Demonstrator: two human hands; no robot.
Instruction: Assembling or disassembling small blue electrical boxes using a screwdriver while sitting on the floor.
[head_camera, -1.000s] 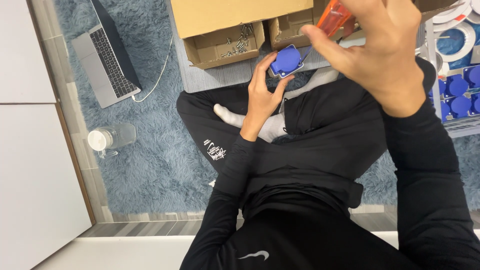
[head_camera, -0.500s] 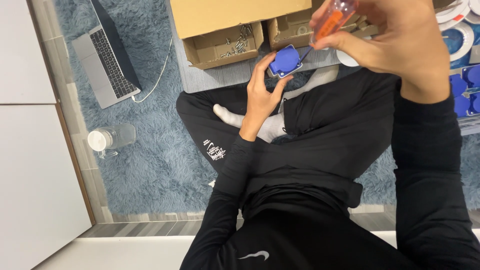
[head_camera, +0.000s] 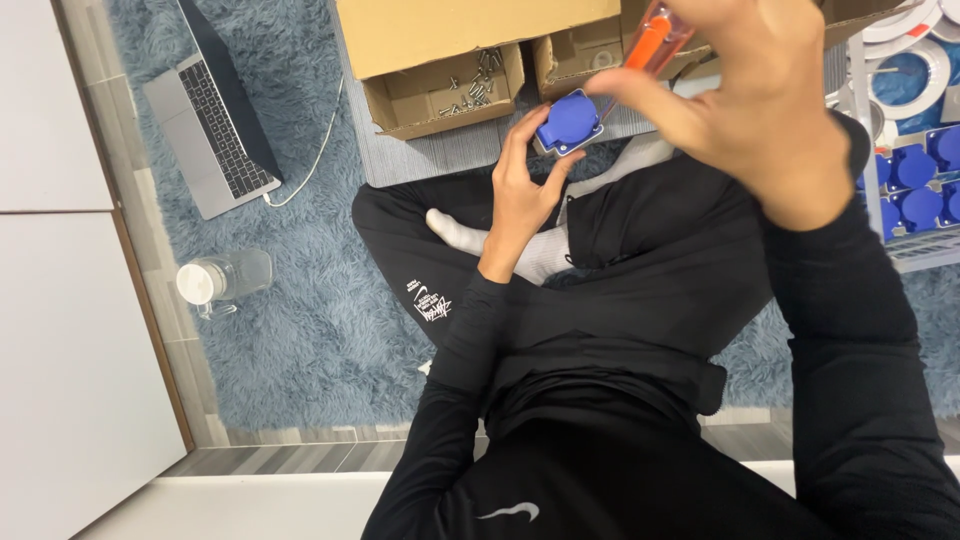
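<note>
Blue plastic socket (head_camera: 569, 122) gripped by left hand (head_camera: 522, 190); right hand (head_camera: 760, 100) pinches orange-handled screwdriver (head_camera: 652, 40).

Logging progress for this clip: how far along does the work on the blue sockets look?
Done: several blue sockets sit in the rack at right. In hand: the left hand holds one blue socket; the right hand holds an orange-handled screwdriver over it. Left: loose screws remain in the cardboard box.
</note>
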